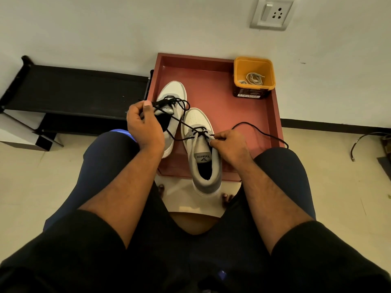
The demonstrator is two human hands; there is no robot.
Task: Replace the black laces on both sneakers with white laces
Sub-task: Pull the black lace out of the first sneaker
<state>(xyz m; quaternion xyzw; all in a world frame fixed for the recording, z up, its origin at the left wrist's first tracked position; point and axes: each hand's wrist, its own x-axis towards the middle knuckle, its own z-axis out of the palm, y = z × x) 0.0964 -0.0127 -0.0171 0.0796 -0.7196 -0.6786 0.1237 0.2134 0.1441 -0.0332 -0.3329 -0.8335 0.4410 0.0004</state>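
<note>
Tiled floor, red wooden tray (211, 66). Unlacing step: your left hand (143, 125) grips bunched black lace (175, 102); right hand (228, 144) pinches it at near grey-white sneaker (203, 151). Next, pull last eyelets free.

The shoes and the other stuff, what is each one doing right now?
Left sneaker: in the tray, black lace pulled loose.
Right sneaker: heel hangs over the tray edge, black lace partly threaded.
Black lace: one end trails across the tray.
Left hand: grips a bunch of black lace.
Right hand: pinches lace at the right sneaker.
Tray: on the floor.
Yellow tub: open, white laces inside.
</note>
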